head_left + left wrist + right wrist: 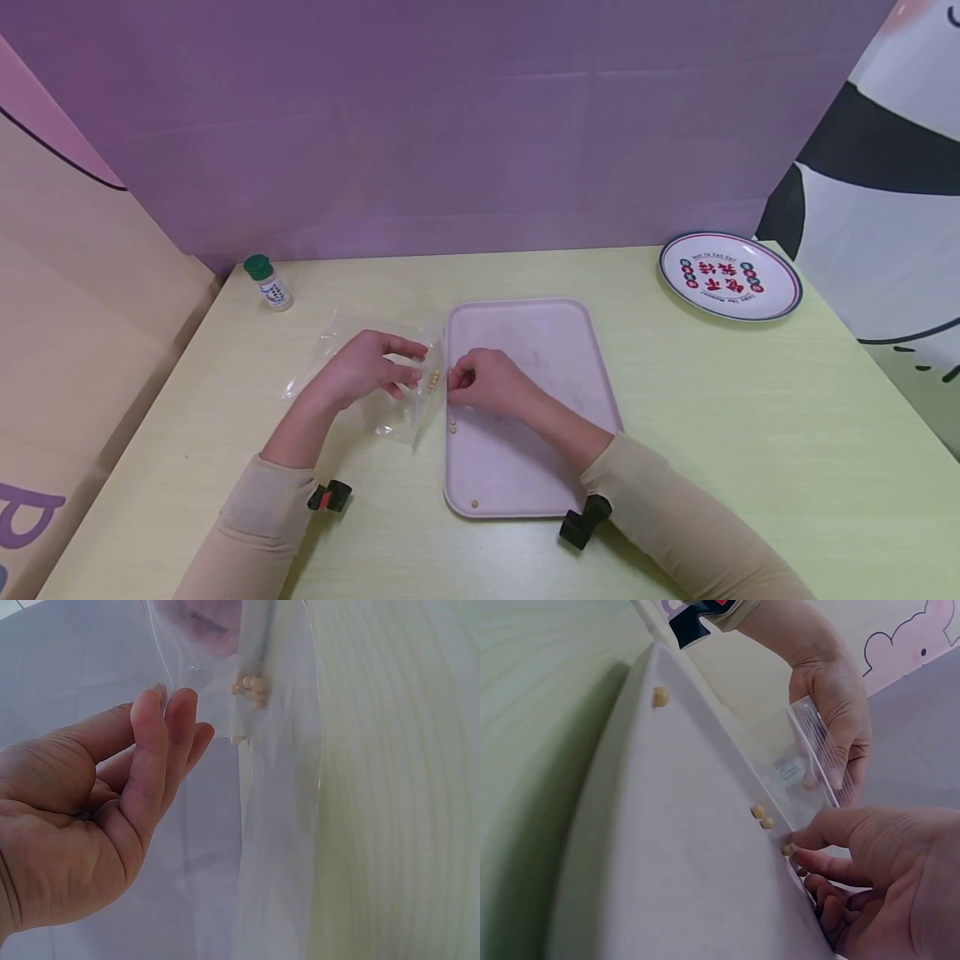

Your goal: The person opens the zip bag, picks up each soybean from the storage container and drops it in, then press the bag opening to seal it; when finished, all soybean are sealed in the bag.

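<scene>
A clear plastic bag [405, 425] with several small yellow beans [251, 688] inside lies along the left side of a pale pink tray [540, 475]. My left hand [367, 367] pinches the bag's edge between thumb and fingers. Over the tray's left rim, my right hand [491, 383] has its thumb and index finger on a small yellow bean [787, 850], pinching it. Close below those fingers, two loose beans [762, 817] rest on the tray. Another bean [475, 503] lies near the tray's front left corner.
A small clear jar with a green lid [260, 268] stands at the table's back left. An oval plate [731, 275] with red printed characters sits at the back right. Behind the table [750, 433] hangs a purple backdrop [480, 125].
</scene>
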The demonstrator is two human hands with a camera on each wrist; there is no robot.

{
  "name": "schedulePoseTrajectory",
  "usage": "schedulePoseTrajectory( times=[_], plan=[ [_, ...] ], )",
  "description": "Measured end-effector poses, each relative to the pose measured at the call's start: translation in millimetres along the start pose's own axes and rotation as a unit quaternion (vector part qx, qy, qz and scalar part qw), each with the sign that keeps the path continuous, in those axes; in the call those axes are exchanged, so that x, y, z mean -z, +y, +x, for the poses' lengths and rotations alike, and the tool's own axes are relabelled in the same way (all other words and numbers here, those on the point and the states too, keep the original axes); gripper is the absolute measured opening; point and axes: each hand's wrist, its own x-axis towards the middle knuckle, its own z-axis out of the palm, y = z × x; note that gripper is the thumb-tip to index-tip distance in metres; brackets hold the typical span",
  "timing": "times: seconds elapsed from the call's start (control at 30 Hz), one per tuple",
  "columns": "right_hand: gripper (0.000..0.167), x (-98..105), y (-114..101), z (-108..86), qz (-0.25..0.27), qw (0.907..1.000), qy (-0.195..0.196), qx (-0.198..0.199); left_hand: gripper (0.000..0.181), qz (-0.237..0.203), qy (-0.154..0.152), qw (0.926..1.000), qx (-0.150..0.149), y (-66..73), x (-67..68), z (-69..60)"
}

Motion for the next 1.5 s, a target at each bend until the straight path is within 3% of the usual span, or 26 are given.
schedulePoseTrajectory(
  times=[0.37,0.77,1.03,1.27,1.5],
  plan=[
    [0.002,1.6,1.1,0.8,-0.024,0.9995,-0.017,0.008,0.043,0.005,0.001,1.0000,-0.003,-0.1,-0.6,-0.6],
    [0.003,1.0,-0.9,-0.4,-0.029,0.9996,0.006,0.004,0.043,0.005,0.001,1.0000,-0.007,-1.2,-0.8,-0.4],
    [0.004,1.8,-0.8,-1.0,0.047,0.9968,0.056,-0.032,0.043,0.012,0.000,0.9999,-0.007,-1.6,-0.5,0.1],
    [0.003,0.7,-0.2,-0.1,0.077,0.9884,0.116,-0.060,0.043,0.011,-0.002,0.9999,-0.003,-1.0,-0.6,0.5],
    [0.003,0.8,0.5,-0.3,0.110,0.9788,0.169,-0.037,0.042,0.018,-0.003,0.9998,0.002,-0.6,-0.8,0.9]
  ],
)
